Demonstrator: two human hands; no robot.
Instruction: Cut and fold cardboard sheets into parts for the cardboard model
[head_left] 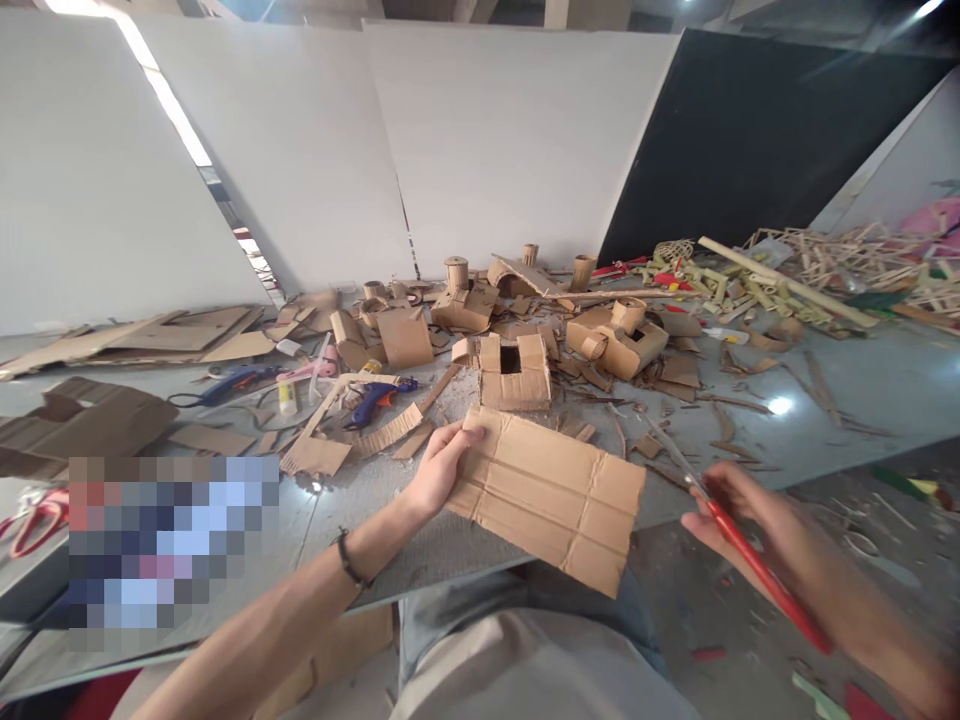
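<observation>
My left hand (pixel 444 468) pinches the upper left corner of a creased piece of corrugated cardboard (pixel 559 490), holding it tilted over the table's near edge. To its right, my right hand (pixel 757 510) is closed around a red utility knife (pixel 765 575) with a long, thin blade. The blade points up and away from me, apart from the cardboard. Just beyond the held piece stands a small cardboard box (pixel 514 385) with a square opening.
Cardboard models (pixel 619 345), scraps and strips cover the grey table (pixel 847 390). Blue glue guns (pixel 375 400) and a glue stick (pixel 288 398) lie left of centre. Red-handled scissors (pixel 41 520) are at far left. Bamboo pieces (pixel 787 280) pile up at back right, before upright panels (pixel 510 140).
</observation>
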